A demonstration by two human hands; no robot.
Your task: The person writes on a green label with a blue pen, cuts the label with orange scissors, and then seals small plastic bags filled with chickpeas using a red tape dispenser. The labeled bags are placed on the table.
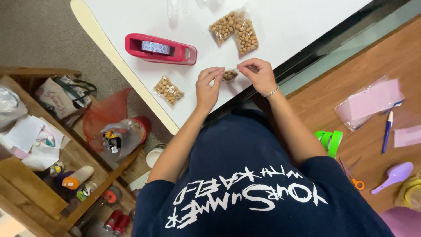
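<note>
Right now we pinch a small clear bag [230, 75] of round tan nuts between both hands. Our left hand [209, 87] grips its left end with thumb and fingertips closed on it. Our right hand [258, 74], with a beaded bracelet [272, 92] on the wrist, pinches the bag's upper edge, fingers pressed together. The bag lies on the white table [298, 22] near its front edge, directly between the two hands.

At nine o'clock from the left hand, a second small filled bag [169, 90] lies flat. At ten o'clock stands a red tape dispenser [160, 49]. At twelve o'clock, two larger bags of nuts [234, 30] lie touching each other.

At three o'clock, on a wooden surface [315, 101], lie pink plastic sleeves [370, 102] and a blue pen [387, 131]. At five o'clock we see green tape rolls [330, 140], orange-handled scissors [352, 175] and a purple spoon [394, 176].
</note>
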